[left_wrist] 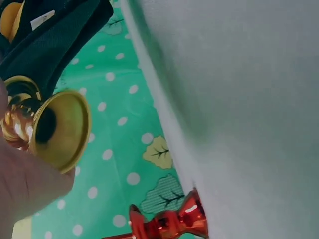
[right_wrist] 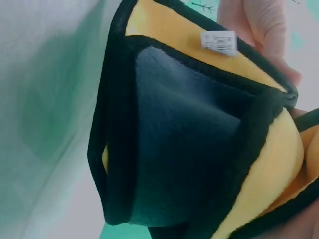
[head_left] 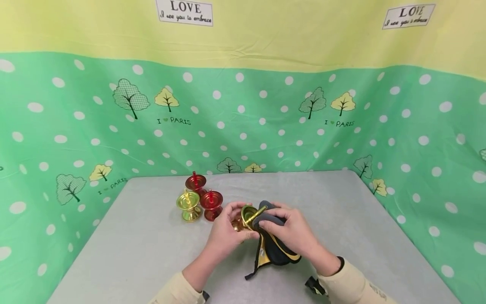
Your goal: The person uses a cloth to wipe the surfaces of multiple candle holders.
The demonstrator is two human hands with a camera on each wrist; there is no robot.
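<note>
As the gold candle holder (head_left: 248, 215) is held tilted above the table (head_left: 334, 202), we note the left hand (head_left: 224, 232) gripping the holder's body and the right hand (head_left: 293, 229) pinching the dark cloth (head_left: 279, 251) beside the spiked dish. We judge a fold could catch on the spike, or smooth metal could slip if the grip slackens. Leftward, two red holders (head_left: 211, 202) and another gold one (head_left: 190, 210) stand near enough to be knocked; rightward, toward the side edge, we have more room.

Gold holder (head_left: 248, 214) partly hidden, cloth (right_wrist: 184, 144) cut off, label (right_wrist: 219, 43) print unreadable
</note>
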